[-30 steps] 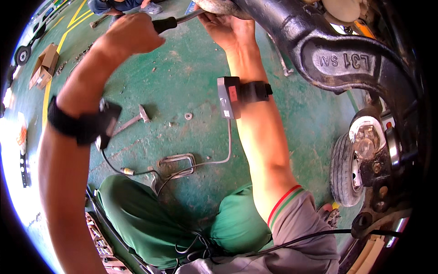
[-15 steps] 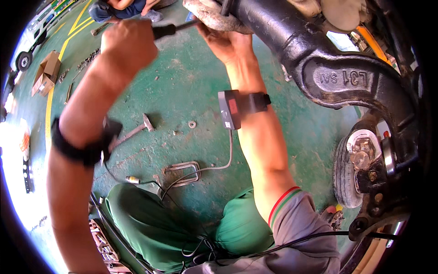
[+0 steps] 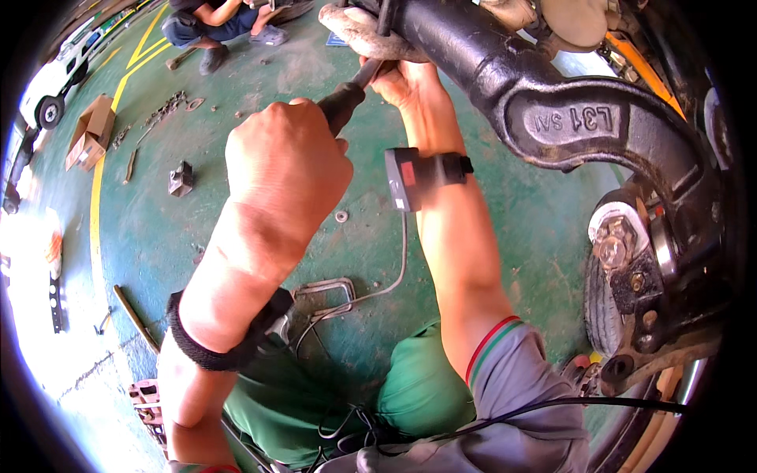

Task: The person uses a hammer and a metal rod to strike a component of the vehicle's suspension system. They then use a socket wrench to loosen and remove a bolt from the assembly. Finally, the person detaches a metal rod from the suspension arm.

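My left hand [image 3: 288, 162] is closed around the black handle of a screwdriver [image 3: 344, 106]. Its shaft points up and right, toward a pale, rusty curved metal piece [image 3: 367, 35] under the big black axle beam [image 3: 473, 55]. Beneath that curved piece, my right hand [image 3: 416, 85] has its fingers bent upward, close to the tool's tip. Those fingers are partly hidden, so what they grip cannot be made out. A small box-shaped device [image 3: 402, 180] is strapped to my right wrist, with a cable hanging from it.
On the green floor lie a C-shaped metal clamp [image 3: 331, 298], a washer [image 3: 341, 216] and a small metal block [image 3: 180, 180]. An open cardboard box [image 3: 91, 134] stands far left. Another person [image 3: 217, 27] crouches at the back. A wheel [image 3: 603, 307] is low on the right.
My left hand has moved right and nearer with the screwdriver, which now points more steeply upward. My right hand stays under the curved piece. My left arm now covers the hammer on the floor.
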